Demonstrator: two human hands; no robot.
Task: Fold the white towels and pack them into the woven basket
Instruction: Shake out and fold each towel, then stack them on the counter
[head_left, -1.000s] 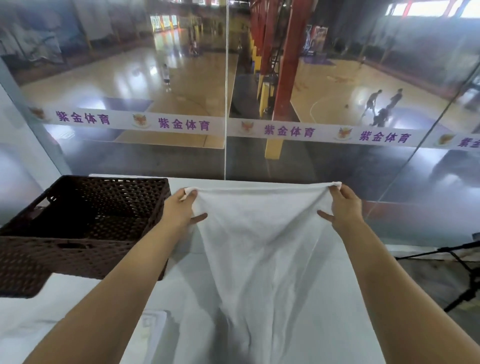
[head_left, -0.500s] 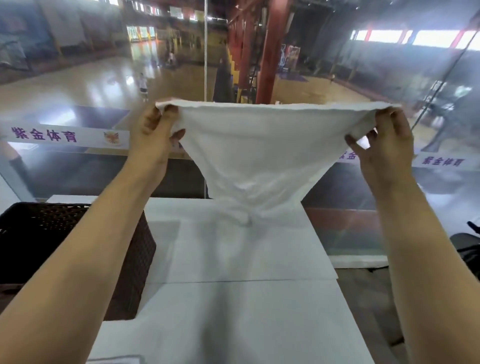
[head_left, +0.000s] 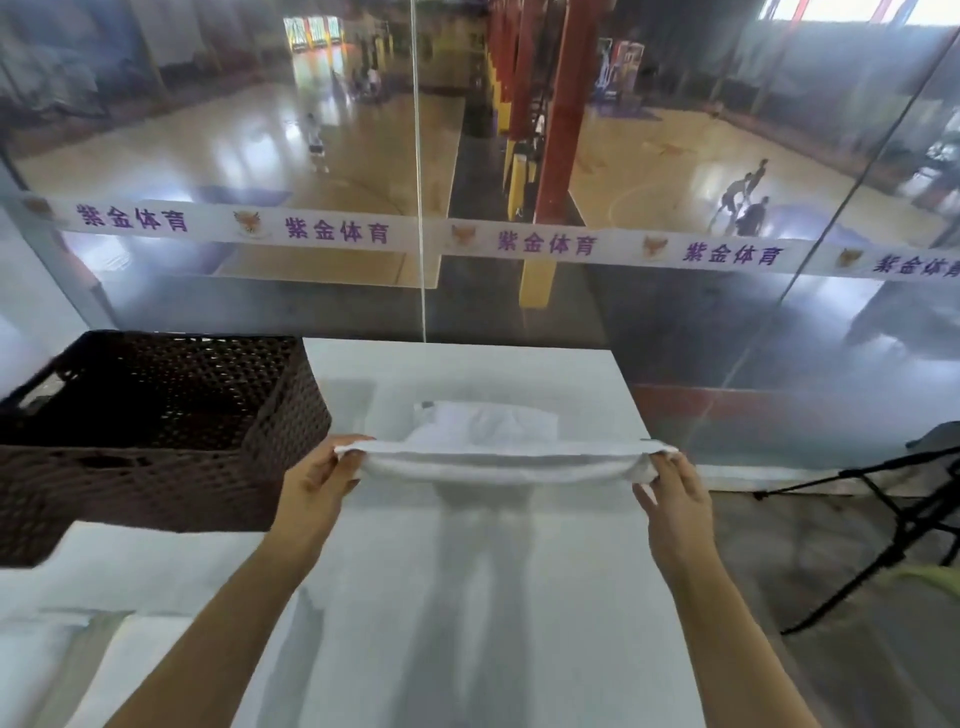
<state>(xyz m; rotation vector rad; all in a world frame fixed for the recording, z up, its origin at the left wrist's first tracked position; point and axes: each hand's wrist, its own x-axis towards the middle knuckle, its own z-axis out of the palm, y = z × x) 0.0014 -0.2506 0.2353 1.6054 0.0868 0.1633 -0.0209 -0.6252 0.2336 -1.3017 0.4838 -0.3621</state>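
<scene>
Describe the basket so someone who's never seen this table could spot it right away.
Start at the white table in front of the glass wall. The basket sits on its left side, beside the left hand. It is the only dark brown woven thing there, open-topped, with cut-out handles.

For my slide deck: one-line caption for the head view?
Both hands, left and right, stretch a white towel over the table beside the woven basket.

White table (head_left: 519, 623): dark woven basket (head_left: 156, 467) at far left; white towel's (head_left: 488, 426) bunched end resting just right of the basket.
</scene>
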